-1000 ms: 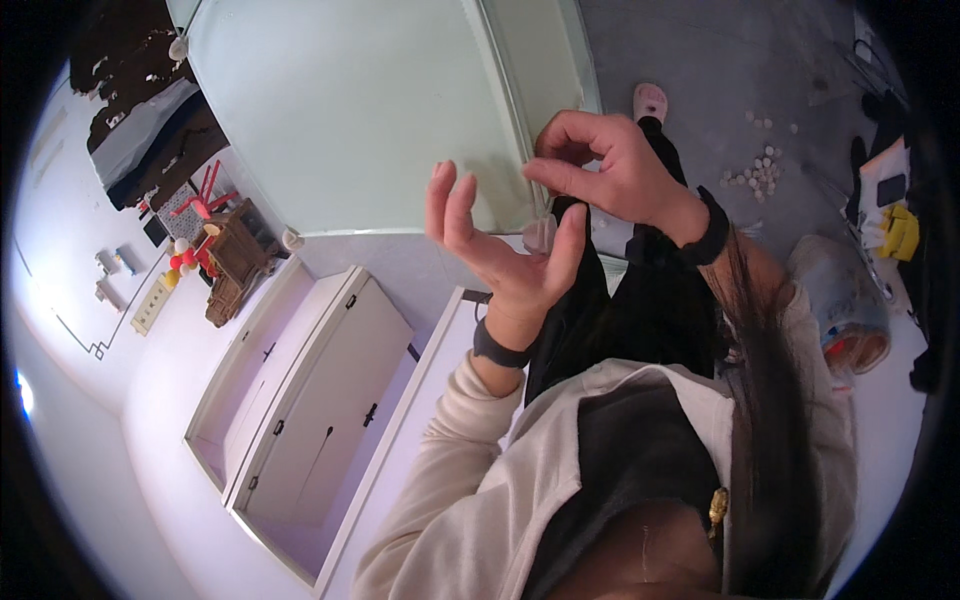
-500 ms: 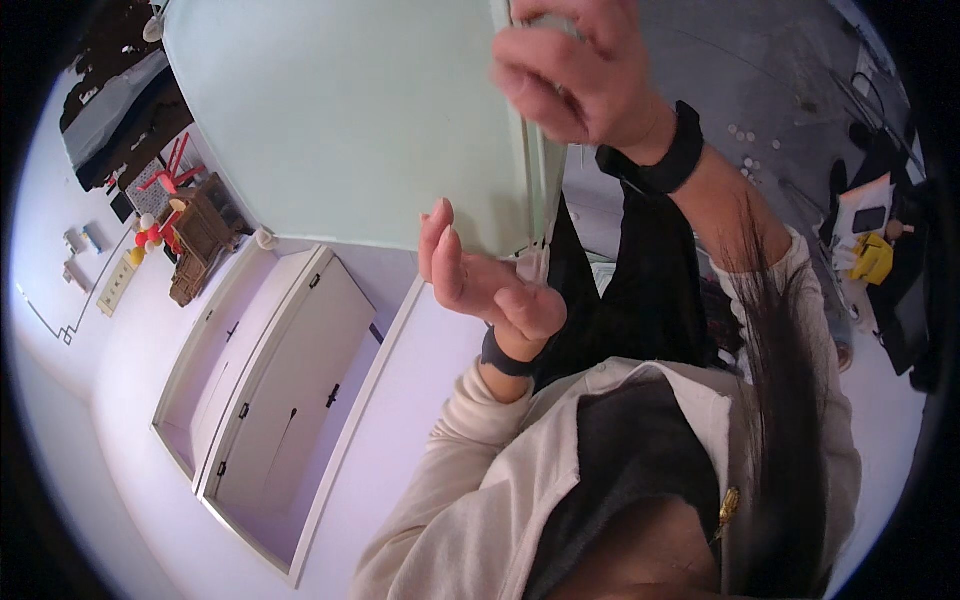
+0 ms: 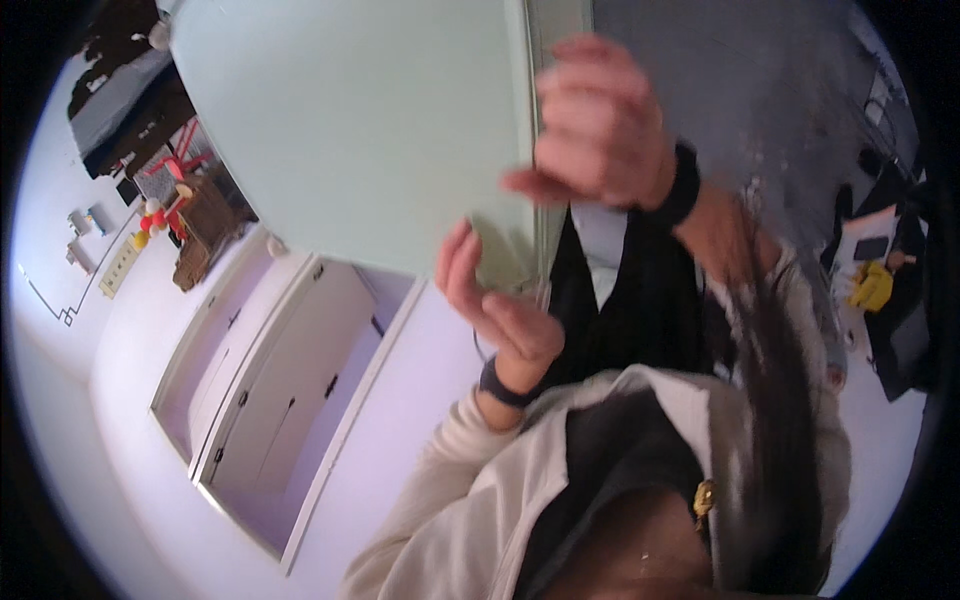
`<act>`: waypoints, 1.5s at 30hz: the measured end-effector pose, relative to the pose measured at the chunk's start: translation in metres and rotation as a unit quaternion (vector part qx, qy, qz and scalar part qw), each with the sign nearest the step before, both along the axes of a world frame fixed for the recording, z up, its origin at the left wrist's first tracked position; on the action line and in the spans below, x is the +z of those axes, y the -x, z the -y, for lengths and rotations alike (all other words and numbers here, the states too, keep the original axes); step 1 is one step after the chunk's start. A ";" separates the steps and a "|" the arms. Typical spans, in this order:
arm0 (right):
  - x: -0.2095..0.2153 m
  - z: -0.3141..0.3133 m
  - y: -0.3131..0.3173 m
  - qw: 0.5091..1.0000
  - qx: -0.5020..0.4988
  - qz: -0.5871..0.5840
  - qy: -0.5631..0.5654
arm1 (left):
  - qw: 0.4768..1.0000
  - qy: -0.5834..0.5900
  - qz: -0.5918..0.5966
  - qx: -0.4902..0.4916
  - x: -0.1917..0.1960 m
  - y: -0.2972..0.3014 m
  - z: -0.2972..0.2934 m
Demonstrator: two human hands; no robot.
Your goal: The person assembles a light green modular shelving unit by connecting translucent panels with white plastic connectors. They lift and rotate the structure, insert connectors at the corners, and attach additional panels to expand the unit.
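While both hands were raised before the pale green panel [image 3: 370, 130], the left hand [image 3: 500, 310] stood with fingers [image 3: 458, 262] loosely spread, holding nothing, just beside the panel's lower edge. The right hand [image 3: 600, 130] was blurred, fingers curled narrow; any hold could not be told. Risk, judged: knuckles striking the panel's edge [image 3: 530, 150] between the hands. Open room lay below the left fingers, toward the white cupboard doors [image 3: 280, 390].
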State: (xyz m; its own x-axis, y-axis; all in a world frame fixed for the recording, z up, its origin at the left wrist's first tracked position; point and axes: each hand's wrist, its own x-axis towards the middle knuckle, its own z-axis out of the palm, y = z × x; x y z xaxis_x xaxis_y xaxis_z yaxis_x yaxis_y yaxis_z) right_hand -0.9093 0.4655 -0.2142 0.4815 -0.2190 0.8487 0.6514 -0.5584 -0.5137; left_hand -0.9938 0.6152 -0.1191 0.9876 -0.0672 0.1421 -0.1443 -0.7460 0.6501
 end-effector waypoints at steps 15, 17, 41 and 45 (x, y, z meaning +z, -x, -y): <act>0.044 0.067 -0.008 0.931 0.029 -0.224 -0.288 | 0.999 0.034 -0.001 -0.021 0.007 -0.002 0.007; 0.044 0.091 -0.033 0.902 0.012 -0.259 -0.346 | 0.999 0.027 -0.002 -0.023 0.008 -0.001 0.006; 0.045 0.132 -0.153 0.951 0.086 -0.184 -0.234 | 0.994 0.101 0.014 0.027 0.008 -0.007 0.015; 0.042 0.131 -0.155 0.955 0.088 -0.163 -0.233 | 0.997 0.079 0.004 -0.003 0.012 -0.011 0.014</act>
